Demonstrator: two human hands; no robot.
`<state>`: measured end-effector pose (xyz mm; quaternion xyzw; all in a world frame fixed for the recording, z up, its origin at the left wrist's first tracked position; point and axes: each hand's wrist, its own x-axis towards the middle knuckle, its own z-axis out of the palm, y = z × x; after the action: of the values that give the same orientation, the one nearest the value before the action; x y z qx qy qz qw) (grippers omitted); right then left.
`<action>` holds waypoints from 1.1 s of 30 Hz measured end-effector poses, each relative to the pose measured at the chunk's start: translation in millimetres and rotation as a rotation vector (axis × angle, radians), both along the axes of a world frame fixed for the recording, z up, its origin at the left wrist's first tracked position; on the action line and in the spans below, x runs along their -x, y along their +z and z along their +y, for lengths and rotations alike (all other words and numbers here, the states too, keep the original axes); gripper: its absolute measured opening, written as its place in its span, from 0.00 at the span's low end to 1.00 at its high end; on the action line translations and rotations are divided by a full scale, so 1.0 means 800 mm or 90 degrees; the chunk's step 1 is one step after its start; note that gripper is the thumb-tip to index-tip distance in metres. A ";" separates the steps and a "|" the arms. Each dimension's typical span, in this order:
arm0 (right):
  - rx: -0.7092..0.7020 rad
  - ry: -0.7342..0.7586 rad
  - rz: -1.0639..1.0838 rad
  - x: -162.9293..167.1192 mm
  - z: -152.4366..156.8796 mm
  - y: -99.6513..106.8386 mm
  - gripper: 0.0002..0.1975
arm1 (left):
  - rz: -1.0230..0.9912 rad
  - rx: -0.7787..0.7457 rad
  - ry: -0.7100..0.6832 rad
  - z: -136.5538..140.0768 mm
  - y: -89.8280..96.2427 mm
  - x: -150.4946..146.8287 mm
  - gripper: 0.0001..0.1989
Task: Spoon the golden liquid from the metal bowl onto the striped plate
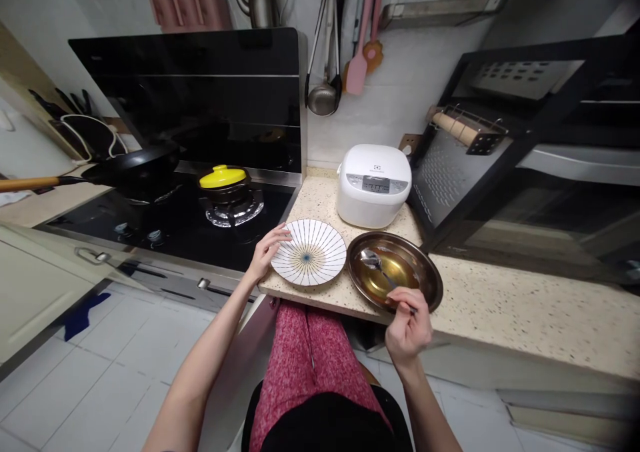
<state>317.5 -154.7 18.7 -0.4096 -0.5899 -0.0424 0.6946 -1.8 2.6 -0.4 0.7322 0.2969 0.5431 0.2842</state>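
Fingers of the right hand (410, 325) were clenched on 1 spoon (371, 259) over 1 bowl (433, 279); the left hand (265, 252) was laid, unclenched, on 1 plate (316, 255) near the counter's (540, 312) front edge.

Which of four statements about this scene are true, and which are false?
The right hand holds a silver metal spoon over a round, shiny metal bowl. True.
The left hand touches the white, rounded rice cooker. False: that hand is at the edge of the round, white, dark-lined plate.
A bright yellow lid covers the dark pot on the black glass stove. True.
The black, wooden-handled pan hangs on the wall. False: that pan sits on the stove.
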 end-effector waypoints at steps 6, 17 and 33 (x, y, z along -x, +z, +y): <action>-0.061 0.024 -0.231 -0.007 -0.001 0.001 0.14 | 0.000 -0.008 -0.005 0.003 -0.003 0.001 0.18; -0.005 -0.020 0.031 0.009 -0.001 -0.004 0.08 | 0.000 -0.004 -0.014 0.001 0.000 0.000 0.19; 0.138 0.160 0.063 0.093 0.034 -0.024 0.10 | 0.006 -0.032 -0.021 -0.001 0.000 -0.002 0.29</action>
<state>243.4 -127.5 -0.4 -0.4070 -0.6024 0.1291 0.6744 -0.3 2.1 -0.1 0.7465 0.2719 0.5424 0.2732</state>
